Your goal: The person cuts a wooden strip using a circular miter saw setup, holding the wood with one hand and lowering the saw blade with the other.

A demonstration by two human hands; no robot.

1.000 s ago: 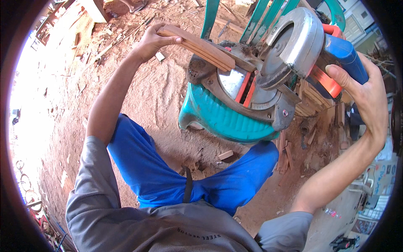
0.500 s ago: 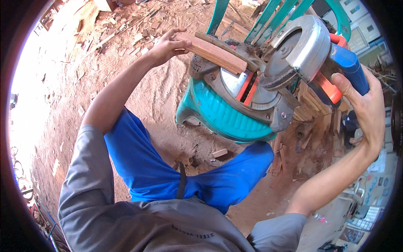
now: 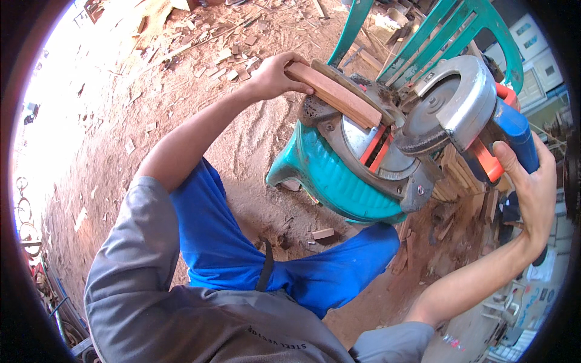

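Observation:
My left hand (image 3: 278, 77) grips the far left end of a short reddish wooden piece (image 3: 339, 100), which lies on the saw base (image 3: 396, 185) against its back fence. The piece's right end reaches over the silver turntable near the red slotted insert. My right hand (image 3: 526, 175) is closed on the blue handle (image 3: 514, 130) of a miter saw, whose silver guard and circular blade (image 3: 433, 106) are tilted up to the right of the wood. The saw stands on a green plastic chair (image 3: 327, 187).
Wood offcuts and shavings (image 3: 236, 63) litter the dirt ground (image 3: 151, 115). Stacked wooden boards (image 3: 454, 175) stand right of the chair. My knees in blue trousers are below the chair's front. White panelled doors (image 3: 535, 48) are at the upper right, and metal clutter is at the lower left edge.
Both hands, the saw, chair and wood appear further down and slightly right in the picture, with the whole view shifting. My left hand still holds the wood, my right the handle.

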